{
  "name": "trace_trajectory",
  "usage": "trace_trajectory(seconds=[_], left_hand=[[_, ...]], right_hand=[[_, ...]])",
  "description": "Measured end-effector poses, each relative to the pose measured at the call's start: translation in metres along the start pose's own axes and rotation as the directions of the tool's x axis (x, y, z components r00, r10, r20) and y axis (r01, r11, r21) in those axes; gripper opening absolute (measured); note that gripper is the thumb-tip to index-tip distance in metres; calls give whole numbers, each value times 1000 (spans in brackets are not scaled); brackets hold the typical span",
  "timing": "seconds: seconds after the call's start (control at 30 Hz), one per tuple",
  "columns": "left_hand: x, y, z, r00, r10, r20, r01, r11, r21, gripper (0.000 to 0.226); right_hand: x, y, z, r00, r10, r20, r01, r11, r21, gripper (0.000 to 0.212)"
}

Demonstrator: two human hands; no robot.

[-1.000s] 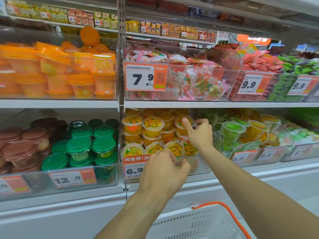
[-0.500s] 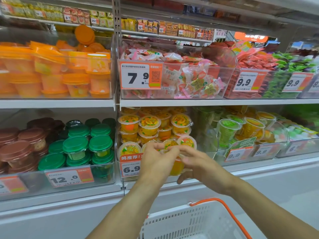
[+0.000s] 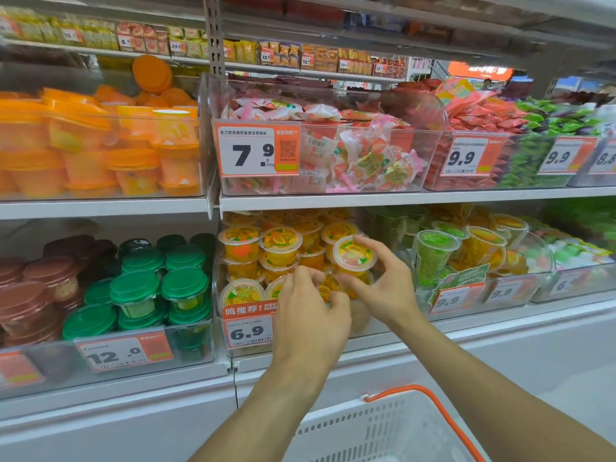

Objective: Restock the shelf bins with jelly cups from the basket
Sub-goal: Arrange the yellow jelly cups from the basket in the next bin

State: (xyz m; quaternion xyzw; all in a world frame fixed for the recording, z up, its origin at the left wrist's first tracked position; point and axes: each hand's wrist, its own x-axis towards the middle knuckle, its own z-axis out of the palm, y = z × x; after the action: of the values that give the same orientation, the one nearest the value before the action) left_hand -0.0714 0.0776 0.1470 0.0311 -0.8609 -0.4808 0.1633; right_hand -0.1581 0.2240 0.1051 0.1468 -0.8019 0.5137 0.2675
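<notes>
Both hands at orange jelly bin (image 3: 233,341).
R hand (image 3: 383,288) pinches jelly cup (image 3: 354,255) btwn thumb & fingers; L hand (image 3: 310,315) fingers curled, grip unclear.

Two bare forearms enter from six o'clock and from four o'clock, with no sleeve, cuff or glove visible on either. The left grip (image 3: 311,323) is a bare hand with no ring, watch or band at its wrist. The right grip (image 3: 388,288) is likewise bare, fingers unadorned, its wrist free of any strap. Fingernails look short and unpainted. No clothing shows anywhere along either arm.
</notes>
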Motion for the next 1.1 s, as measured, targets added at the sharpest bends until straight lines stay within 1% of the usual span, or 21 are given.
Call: trace_trajectory(seconds=[0.13, 0.23, 0.33, 0.53, 0.67, 0.83, 0.93, 1.0, 1.07, 1.1], left_hand=[[4, -3, 2, 1000, 14, 4, -14, 999, 29, 17], [9, -7, 5, 999, 48, 4, -49, 993, 109, 16], [14, -9, 7, 994, 105, 6, -105, 982, 160, 14], [27, -9, 17, 968, 248, 26, -248, 949, 195, 11], [39, -10, 22, 970, 244, 0, -241, 956, 169, 11], [41, -14, 25, 976, 219, -20, -213, 964, 157, 11], [43, -18, 22, 973, 225, -43, -214, 960, 183, 12], [44, -22, 20, 963, 257, -78, -235, 947, 219, 12], [45, -25, 18, 935, 336, -114, -294, 914, 282, 14], [45, -26, 17, 919, 375, -124, -321, 891, 322, 19]], right_hand=[[13, 10, 16, 997, 2, -80, -3, 1000, -14, 66], [18, 11, 25, 992, 11, -129, -15, 999, -30, 64], [20, 10, 27, 991, 26, -129, -26, 1000, -2, 62], [25, 18, 14, 987, 113, -116, -100, 988, 119, 64], [30, 24, 7, 982, 153, -106, -132, 974, 187, 65], [32, 25, -1, 984, 151, -96, -129, 971, 199, 67], [33, 20, -7, 986, 134, -99, -113, 975, 191, 67], [34, 17, -9, 984, 134, -117, -111, 977, 182, 68], [35, 16, -8, 980, 151, -132, -126, 975, 182, 71], [35, 16, -8, 977, 163, -135, -136, 973, 186, 73]])
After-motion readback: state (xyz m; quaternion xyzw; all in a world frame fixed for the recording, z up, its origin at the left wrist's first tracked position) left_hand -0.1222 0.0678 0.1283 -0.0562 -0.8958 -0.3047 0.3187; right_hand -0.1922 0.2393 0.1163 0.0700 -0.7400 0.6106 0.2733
